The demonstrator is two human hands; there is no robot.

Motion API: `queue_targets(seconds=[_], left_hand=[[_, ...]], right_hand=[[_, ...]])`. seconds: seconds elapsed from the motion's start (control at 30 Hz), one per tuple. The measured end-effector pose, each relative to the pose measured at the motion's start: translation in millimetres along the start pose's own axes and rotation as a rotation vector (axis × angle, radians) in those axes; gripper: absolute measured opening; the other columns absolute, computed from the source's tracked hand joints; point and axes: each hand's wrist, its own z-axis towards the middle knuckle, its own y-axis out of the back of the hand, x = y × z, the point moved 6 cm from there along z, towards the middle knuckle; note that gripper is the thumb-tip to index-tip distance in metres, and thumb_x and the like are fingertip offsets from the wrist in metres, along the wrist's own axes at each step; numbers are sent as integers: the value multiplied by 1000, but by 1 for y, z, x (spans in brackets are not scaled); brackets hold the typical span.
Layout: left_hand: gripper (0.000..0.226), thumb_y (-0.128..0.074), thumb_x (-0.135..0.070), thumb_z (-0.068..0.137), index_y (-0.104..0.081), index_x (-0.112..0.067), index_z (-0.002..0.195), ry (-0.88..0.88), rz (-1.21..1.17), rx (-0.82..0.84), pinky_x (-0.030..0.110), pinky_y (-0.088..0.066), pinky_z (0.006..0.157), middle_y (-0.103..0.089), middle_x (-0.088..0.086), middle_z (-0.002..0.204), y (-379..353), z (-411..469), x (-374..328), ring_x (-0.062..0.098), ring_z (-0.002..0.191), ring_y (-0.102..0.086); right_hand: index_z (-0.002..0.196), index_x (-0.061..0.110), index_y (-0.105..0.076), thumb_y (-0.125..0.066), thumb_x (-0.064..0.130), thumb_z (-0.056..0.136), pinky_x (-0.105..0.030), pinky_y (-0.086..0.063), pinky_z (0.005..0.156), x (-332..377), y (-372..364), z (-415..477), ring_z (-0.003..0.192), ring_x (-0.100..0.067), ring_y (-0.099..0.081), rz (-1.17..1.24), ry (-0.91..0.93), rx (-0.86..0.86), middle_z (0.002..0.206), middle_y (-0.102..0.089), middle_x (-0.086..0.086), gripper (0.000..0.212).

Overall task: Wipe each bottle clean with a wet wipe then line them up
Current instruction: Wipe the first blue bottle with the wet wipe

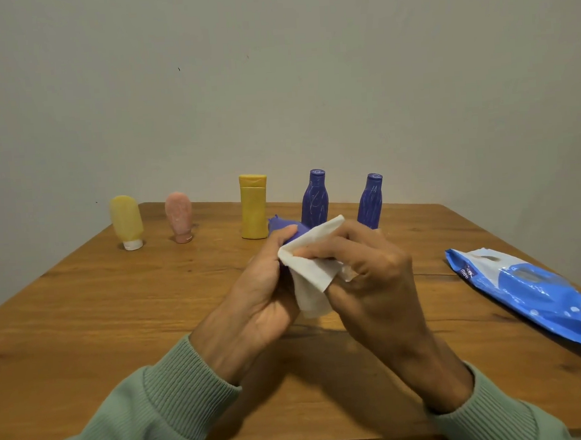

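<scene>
Above the middle of the wooden table [118, 315], my left hand [259, 296] grips a purple bottle [282, 225] tilted away from me; only its far end shows. My right hand [374, 282] presses a white wet wipe [314, 269] against that bottle, wrapping most of it. Along the far edge stand a pale yellow tube [127, 221], a pink tube [179, 216], a yellow flip-cap bottle [254, 206] and two dark blue bottles [314, 198] [370, 201], all upright.
A blue and white wet wipe pack [528, 290] lies flat near the table's right edge. A plain wall rises right behind the row of bottles. Green sleeves cover both forearms at the near table edge.
</scene>
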Motion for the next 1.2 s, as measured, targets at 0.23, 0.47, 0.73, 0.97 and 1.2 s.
queue_targets(seconds=[0.23, 0.47, 0.73, 0.97, 1.2], left_hand=[[18, -51, -21, 95, -51, -3, 101, -172, 49, -24, 22, -36, 39, -51, 17, 79, -3, 1, -15, 16, 44, -41], [25, -54, -23, 94, -53, -3, 108, -150, 48, -49, 21, -43, 40, -57, 12, 72, -1, -2, -11, 15, 50, -50], [36, -61, -22, 91, -60, 2, 118, -30, 1, -43, 35, -56, 71, -64, 17, 86, 1, -1, 0, 24, 79, -63], [37, -58, -24, 93, -53, -1, 122, -90, 24, -67, 25, -50, 49, -62, 15, 80, 0, -1, -3, 17, 57, -60], [37, -59, -20, 92, -57, 4, 120, -55, 16, -13, 30, -55, 67, -63, 17, 85, -2, -2, 0, 22, 72, -62]], right_hand=[[101, 10, -71, -70, 3, 78, -5, -42, 71, -27, 27, 15, 87, 0, -57, 24, -103, -79, 95, -66, 0, 24], [102, 21, -67, -69, 12, 78, -4, -43, 72, -18, 20, 14, 91, 5, -56, 123, -78, -28, 94, -61, 12, 26], [99, 18, -71, -73, 17, 73, -31, -50, 70, 1, 1, 5, 90, -13, -57, -7, 62, 82, 95, -65, 1, 26], [97, 19, -70, -72, 5, 74, -9, -45, 72, -12, 17, 12, 88, 2, -56, 106, -30, 6, 92, -61, 10, 27], [98, 18, -71, -75, 7, 74, -13, -46, 75, -7, 10, 9, 90, -2, -57, 85, 4, 63, 94, -65, 6, 27]])
